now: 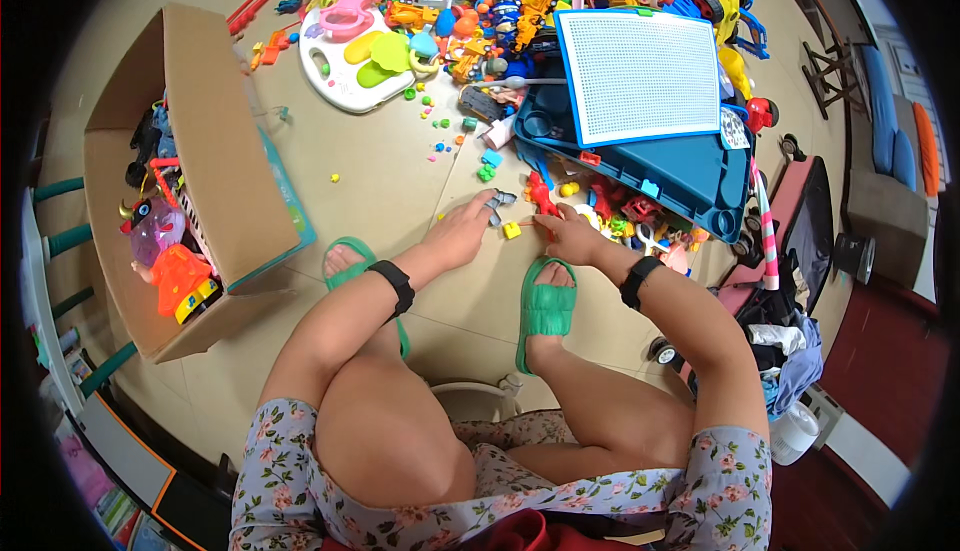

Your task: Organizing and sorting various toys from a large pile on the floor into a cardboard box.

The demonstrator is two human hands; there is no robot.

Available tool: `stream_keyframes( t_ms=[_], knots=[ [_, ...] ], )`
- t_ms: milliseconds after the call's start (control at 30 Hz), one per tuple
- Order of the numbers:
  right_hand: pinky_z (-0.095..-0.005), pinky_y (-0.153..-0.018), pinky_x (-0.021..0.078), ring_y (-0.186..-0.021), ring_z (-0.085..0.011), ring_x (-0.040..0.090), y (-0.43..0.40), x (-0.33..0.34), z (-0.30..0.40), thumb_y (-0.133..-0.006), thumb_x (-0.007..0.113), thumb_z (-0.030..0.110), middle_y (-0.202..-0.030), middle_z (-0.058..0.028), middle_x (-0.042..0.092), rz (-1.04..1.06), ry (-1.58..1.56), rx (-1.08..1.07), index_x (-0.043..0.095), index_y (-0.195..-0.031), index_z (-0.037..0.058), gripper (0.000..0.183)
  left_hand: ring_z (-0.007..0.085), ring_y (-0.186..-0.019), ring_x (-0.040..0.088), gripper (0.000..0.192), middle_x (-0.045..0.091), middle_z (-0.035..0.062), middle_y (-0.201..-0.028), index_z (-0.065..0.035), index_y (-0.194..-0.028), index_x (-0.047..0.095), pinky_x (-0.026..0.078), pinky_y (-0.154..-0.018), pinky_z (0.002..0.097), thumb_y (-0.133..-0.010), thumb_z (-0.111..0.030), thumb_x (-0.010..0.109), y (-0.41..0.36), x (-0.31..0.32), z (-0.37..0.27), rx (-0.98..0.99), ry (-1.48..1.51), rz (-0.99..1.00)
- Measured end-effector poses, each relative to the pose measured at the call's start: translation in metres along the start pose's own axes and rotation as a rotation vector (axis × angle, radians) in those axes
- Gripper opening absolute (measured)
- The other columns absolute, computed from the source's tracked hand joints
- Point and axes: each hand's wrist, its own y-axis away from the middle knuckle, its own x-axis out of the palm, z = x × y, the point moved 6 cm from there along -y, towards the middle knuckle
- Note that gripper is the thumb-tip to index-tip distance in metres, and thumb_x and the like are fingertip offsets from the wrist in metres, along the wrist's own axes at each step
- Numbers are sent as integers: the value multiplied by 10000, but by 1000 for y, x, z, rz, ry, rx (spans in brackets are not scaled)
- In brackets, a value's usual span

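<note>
My left hand reaches low over the tiled floor, its fingers on a small grey plastic toy. A red toy figure lies just beyond the fingertips of my right hand. Those fingertips touch or nearly touch its lower end; whether they grip it is hidden. Between the hands sit a yellow toy block and a thin red stick. A yellow piece and a green piece rest slightly farther off.
At left stands an open cardboard box with toys inside. A large toy heap spreads ahead. A white pegboard with a blue frame leans on a dark blue plastic tray. An open pink suitcase holding clothes is at right.
</note>
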Motion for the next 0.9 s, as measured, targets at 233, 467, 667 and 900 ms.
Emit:
stream_keyframes(
  t_ms=[233,467,667,900],
  knots=[
    [-441,-884,405,-973,-376,466,-14,-5,9,-718,607,185,-1138,-210,460,-158,49,6,569,-1143,165,427,309,-965,574,230,423,117,-1279,3,-1005,511,483,-811,411,-795,-71,569,11,-24,2,-48,10,-48],
    [-423,-793,464,-847,-393,554,-11,-38,33,-800,508,72,-991,-227,490,-390,-109,-116,583,-942,83,161,302,-934,567,304,484,93,-1154,-46,-1036,512,478,-798,409,-761,-95,631,14,-32,13,-36,115,-119],
    [-354,-703,485,-758,-277,580,9,-71,50,-779,523,20,-860,-152,538,-485,-243,-187,593,-907,50,149,245,-932,533,292,508,40,-1103,-127,-1050,557,467,-766,372,-762,-90,582,10,-28,-20,254,-278,-210],
    [-250,-535,427,-588,-106,502,16,-52,59,-802,486,-30,-744,-31,518,-174,-1127,-16,576,-956,32,189,214,-902,524,174,535,51,-943,-111,-912,613,439,-777,342,-768,-143,521,16,16,-19,292,-546,-55]
  ],
)
